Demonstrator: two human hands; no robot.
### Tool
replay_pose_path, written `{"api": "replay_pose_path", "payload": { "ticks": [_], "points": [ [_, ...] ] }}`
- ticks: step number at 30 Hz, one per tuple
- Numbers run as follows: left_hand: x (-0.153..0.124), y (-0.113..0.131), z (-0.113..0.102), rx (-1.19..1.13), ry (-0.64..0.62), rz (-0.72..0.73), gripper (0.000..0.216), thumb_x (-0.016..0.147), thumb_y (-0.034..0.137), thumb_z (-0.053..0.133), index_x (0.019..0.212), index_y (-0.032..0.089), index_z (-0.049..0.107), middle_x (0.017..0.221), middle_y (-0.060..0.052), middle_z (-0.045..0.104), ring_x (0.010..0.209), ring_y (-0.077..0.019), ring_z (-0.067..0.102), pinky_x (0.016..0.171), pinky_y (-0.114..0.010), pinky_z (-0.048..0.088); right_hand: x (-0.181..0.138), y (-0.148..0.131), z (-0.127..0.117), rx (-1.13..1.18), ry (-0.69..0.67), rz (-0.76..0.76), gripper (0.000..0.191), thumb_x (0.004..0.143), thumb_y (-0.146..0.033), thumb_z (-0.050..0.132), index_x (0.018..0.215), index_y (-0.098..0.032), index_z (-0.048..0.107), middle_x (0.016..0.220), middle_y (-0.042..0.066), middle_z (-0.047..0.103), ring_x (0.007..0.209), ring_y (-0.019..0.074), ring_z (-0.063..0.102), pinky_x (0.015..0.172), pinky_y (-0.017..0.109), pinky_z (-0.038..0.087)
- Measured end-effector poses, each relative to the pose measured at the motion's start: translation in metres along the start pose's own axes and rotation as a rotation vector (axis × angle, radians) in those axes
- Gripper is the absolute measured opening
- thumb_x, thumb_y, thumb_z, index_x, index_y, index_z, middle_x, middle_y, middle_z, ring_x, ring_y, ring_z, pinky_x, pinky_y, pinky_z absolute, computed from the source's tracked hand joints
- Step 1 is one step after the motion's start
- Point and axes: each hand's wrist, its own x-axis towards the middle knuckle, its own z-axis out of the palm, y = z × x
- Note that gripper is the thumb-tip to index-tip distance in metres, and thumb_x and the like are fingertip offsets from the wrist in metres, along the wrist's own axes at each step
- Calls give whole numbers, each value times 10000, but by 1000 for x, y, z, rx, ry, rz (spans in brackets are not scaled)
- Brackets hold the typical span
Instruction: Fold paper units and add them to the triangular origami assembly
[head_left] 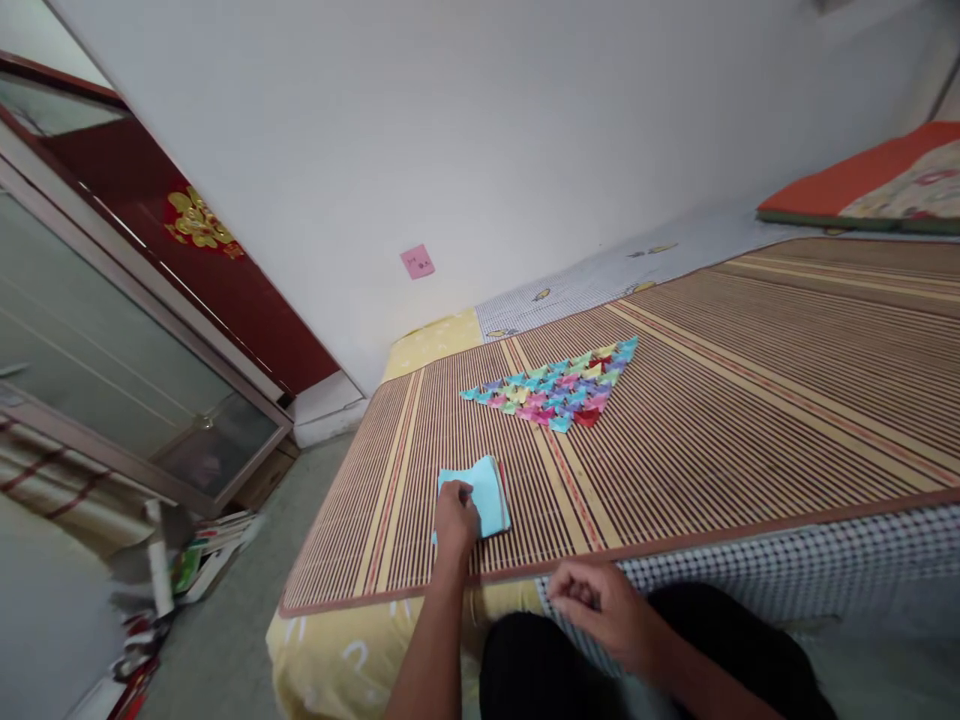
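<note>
A small stack of light-blue paper (491, 500) lies on the striped mat, with a strip of red showing along its right side. My left hand (456, 518) is over the left part of the stack, its fingers closed on the top blue sheet, which looks slightly curved. Above my knees, at the mat's near edge, my right hand (600, 605) is loosely curled, and I see nothing in it. Farther back on the mat sits a triangle of many small folded paper pieces (555, 385) in blue, pink, yellow, green, purple and red; neither hand touches it.
The striped mat (720, 400) covers a bed with checked and yellow bedding. Folded orange bedding (847, 180) lies at the far right. A pink note (417, 261) is on the white wall. Glass-panelled doors (112, 330) and floor clutter (199, 555) are at the left.
</note>
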Motion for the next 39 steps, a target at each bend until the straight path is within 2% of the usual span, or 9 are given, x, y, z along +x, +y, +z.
{"api": "replay_pose_path", "payload": {
  "ticks": [5, 9, 12, 15, 19, 25, 28, 34, 39],
  "points": [
    [8, -10, -3, -21, -40, 43, 368, 948, 343, 636, 1274, 176, 605, 1274, -111, 632, 1053, -253, 656, 871, -469, 568, 67, -26, -7, -183, 90, -198, 162, 816, -110, 596, 893, -213, 694, 975, 50, 651, 979, 228, 585, 906, 353, 416],
    [2, -13, -4, -26, -32, 90, 365, 949, 344, 635, 1271, 175, 606, 1266, -110, 635, 1046, -251, 659, 866, -466, 570, 117, -19, 0, -241, 146, -236, 266, 806, -35, 538, 966, -164, 707, 976, 82, 679, 958, 230, 623, 897, 369, 454],
    [-9, -15, -5, -16, -16, 135, 351, 950, 343, 633, 1257, 173, 613, 1250, -107, 642, 1033, -246, 661, 859, -459, 571, 134, -5, 6, -238, 183, -235, 362, 811, -6, 491, 1070, -154, 694, 1007, 87, 704, 910, 203, 656, 843, 342, 501],
    [-22, -16, -6, 21, -20, 181, 312, 946, 341, 639, 1204, 166, 632, 1200, -96, 656, 998, -233, 664, 838, -440, 572, 137, 7, 9, -223, 186, -232, 422, 782, 22, 495, 1110, -167, 680, 1036, 75, 720, 869, 175, 671, 787, 302, 527],
    [-29, -18, -7, 94, -16, 190, 259, 913, 343, 679, 1087, 153, 654, 1123, -80, 663, 986, -231, 651, 861, -450, 552, 137, 15, 10, -213, 180, -230, 380, 791, 16, 522, 1082, -170, 680, 1016, 67, 727, 834, 164, 673, 765, 291, 533],
    [-20, -19, -9, 114, -27, 135, 295, 952, 346, 631, 1185, 166, 639, 1156, -88, 670, 946, -216, 672, 810, -420, 578, 141, 20, 13, -220, 205, -211, 365, 788, 6, 547, 1078, -173, 678, 1016, 71, 719, 818, 167, 676, 745, 294, 540],
    [-18, -20, -10, 100, -32, 131, 313, 952, 344, 631, 1211, 170, 631, 1188, -95, 662, 971, -224, 671, 822, -428, 578, 140, 18, 13, -219, 222, -210, 394, 829, -12, 523, 1161, -179, 653, 1018, 72, 718, 821, 166, 679, 747, 297, 544],
    [-23, -22, -6, 12, 18, 130, 310, 952, 341, 630, 1214, 175, 631, 1205, -98, 657, 987, -227, 666, 835, -434, 575, 139, 4, 14, -303, 220, -250, 261, 812, -85, 638, 1050, -170, 702, 963, 65, 631, 818, 193, 606, 812, 351, 499],
    [-29, -15, -1, -137, 81, 110, 290, 952, 341, 630, 1187, 171, 640, 1183, -93, 663, 977, -222, 666, 833, -431, 573, 140, -4, 22, -303, 223, -270, 258, 804, -118, 684, 1044, -213, 691, 978, 46, 584, 903, 213, 561, 887, 362, 441]
  ]
}}
